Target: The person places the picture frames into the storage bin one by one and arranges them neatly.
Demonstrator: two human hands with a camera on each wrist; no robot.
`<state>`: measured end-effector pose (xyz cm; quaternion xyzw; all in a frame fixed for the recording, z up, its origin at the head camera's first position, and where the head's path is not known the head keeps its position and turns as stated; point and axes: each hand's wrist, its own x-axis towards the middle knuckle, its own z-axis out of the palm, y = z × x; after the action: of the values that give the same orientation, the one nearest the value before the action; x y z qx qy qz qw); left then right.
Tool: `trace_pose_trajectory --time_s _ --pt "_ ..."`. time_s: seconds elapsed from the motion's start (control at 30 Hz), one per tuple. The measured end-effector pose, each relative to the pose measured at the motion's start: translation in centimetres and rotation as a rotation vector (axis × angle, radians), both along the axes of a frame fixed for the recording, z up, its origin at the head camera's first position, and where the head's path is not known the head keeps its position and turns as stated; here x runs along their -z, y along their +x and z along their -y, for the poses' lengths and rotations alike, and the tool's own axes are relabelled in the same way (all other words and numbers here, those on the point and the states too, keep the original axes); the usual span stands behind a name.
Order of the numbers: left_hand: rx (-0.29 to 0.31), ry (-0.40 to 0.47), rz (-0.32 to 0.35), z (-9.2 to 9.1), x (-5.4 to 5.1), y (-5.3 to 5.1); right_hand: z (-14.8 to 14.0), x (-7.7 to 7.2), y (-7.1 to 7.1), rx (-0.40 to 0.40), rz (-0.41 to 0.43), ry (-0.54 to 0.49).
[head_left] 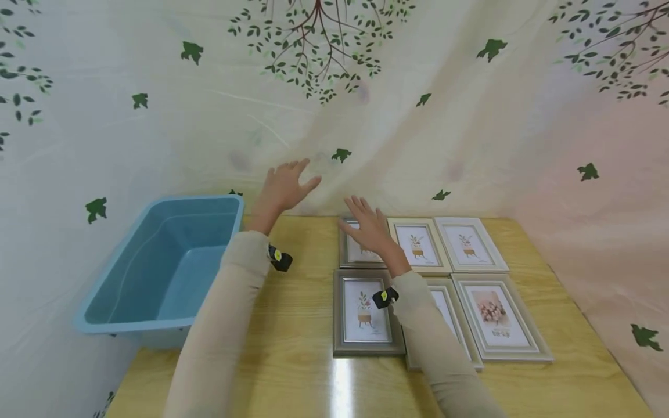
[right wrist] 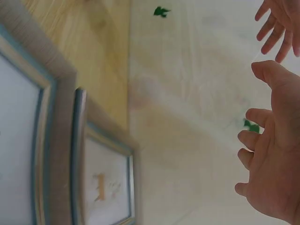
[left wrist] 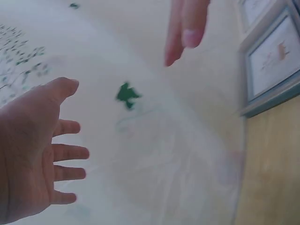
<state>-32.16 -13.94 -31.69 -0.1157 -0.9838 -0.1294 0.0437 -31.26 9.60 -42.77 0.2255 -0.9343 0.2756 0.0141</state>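
My left hand [head_left: 284, 187] is raised between the blue tub and the picture frames, its fingers spread and nothing in it. In the left wrist view the same hand [left wrist: 33, 150] shows its fingers apart from everything. Over the back-left dark picture frame [head_left: 343, 247] hovers my right hand [head_left: 370, 229], fingers extended, holding nothing. Part of that frame is hidden behind the hand. Below it lies a larger grey-brown picture frame [head_left: 367, 316]. A front-middle frame [head_left: 441, 299] is partly covered by my right forearm. Cream [head_left: 418, 244], white [head_left: 470, 244] and pale grey [head_left: 496, 313] frames lie beside these.
The blue plastic tub [head_left: 209, 278] stands on the left of the wooden table [head_left: 292, 348]. Behind the table hangs a pale cloth [head_left: 397, 128] printed with leaves and branches. A small black camera is strapped on each wrist.
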Motion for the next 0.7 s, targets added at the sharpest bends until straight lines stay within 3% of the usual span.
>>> trace_pose_trajectory --time_s 0.17,0.37,0.53,0.7 --pt "0.003 0.093 0.112 4.9 -3.9 0.7 1.9 -2.1 0.5 -0.077 -0.017 -0.061" --pt "0.024 0.163 0.233 11.8 -6.5 3.2 5.2 -4.3 1.8 -0.17 -0.051 -0.086" --pt "0.03 0.17 0.307 17.1 -6.8 5.3 7.9 -5.5 3.2 -0.256 -0.066 -0.071" --pt "-0.016 0.103 0.354 22.3 -5.7 6.8 10.5 -5.6 4.5 -0.342 -0.121 -0.004"
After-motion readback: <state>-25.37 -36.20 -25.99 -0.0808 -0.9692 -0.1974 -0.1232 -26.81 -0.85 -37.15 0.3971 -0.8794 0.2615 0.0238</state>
